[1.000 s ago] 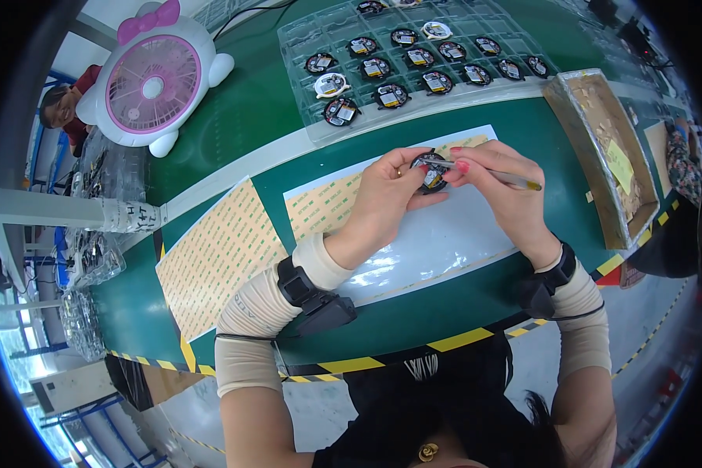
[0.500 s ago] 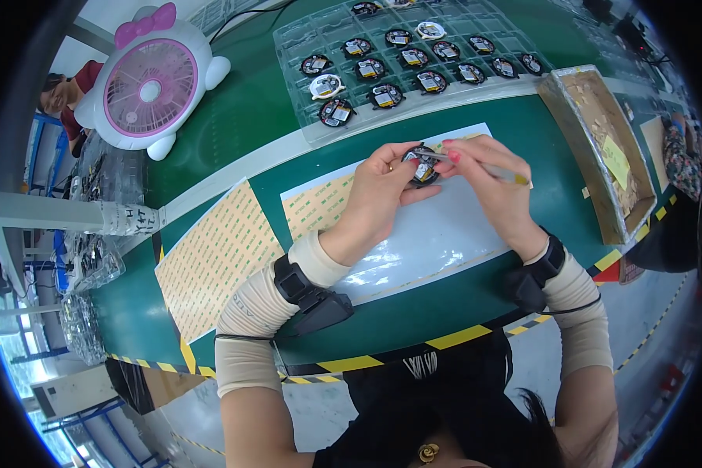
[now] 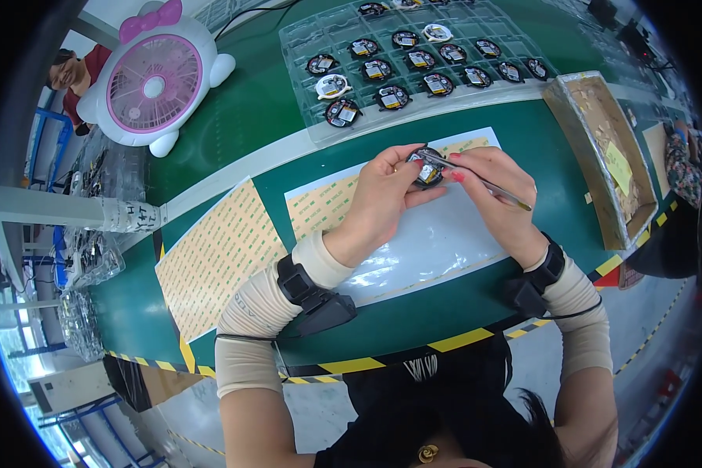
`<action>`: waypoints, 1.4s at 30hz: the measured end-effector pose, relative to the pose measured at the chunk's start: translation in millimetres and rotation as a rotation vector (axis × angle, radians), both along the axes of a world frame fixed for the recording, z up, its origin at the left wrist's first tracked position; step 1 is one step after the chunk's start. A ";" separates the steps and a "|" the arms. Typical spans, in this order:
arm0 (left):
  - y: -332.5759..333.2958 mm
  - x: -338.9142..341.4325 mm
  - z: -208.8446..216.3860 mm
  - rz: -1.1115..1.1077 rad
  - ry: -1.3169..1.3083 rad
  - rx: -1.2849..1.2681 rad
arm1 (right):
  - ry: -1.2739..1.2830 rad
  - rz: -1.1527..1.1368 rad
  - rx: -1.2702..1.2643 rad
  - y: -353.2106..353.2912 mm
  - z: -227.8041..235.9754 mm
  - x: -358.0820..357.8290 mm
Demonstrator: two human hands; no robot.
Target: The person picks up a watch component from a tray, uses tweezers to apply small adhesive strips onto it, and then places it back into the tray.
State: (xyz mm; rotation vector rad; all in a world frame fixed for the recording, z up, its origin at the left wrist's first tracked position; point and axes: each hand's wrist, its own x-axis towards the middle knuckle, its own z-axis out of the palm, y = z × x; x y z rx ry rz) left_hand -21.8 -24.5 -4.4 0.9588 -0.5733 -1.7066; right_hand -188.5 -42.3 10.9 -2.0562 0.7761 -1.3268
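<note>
Between the fingers and thumb of my left hand (image 3: 378, 199) is a small round black electronic module (image 3: 427, 169) with a pale rectangular part on its face. Closed around slim metal tweezers (image 3: 495, 189), my right hand (image 3: 498, 195) brings their tips to the module's upper face. Whether the tips grip anything is too small to tell. Both hands are above a sheet of adhesive pieces (image 3: 413, 257), largely bare and glossy, with a tan patterned strip along its far side. A second tan sheet with green print (image 3: 220, 261) lies to the left.
A clear compartment tray (image 3: 308, 101) at the back holds several similar round modules, mostly black, some white. On the right stands an open cardboard box (image 3: 593, 156) containing tan scraps. A pink and white fan (image 3: 154, 86) is at the back left; another person (image 3: 74, 78) is behind it.
The tweezers have swung to a different angle in my right hand, their back end now lower. My left hand still holds the module in nearly the same place. The whole view has shifted slightly.
</note>
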 end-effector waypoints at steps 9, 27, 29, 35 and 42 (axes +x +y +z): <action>1.4 -2.5 1.8 0.012 -0.009 0.006 | 0.139 0.037 -0.087 1.8 -3.1 -2.7; 1.4 -0.5 4.0 0.018 -0.005 0.013 | 0.154 0.057 -0.216 2.6 -5.5 -0.7; 1.1 -0.9 4.5 0.017 -0.007 0.020 | 0.159 0.065 -0.224 1.9 -5.6 -1.0; 1.8 1.9 -0.4 0.004 -0.032 0.018 | 0.259 0.154 -0.325 2.7 -10.7 -2.2; 1.3 1.8 -0.4 0.018 -0.078 0.006 | 0.408 0.193 -0.406 -0.6 -13.5 -4.6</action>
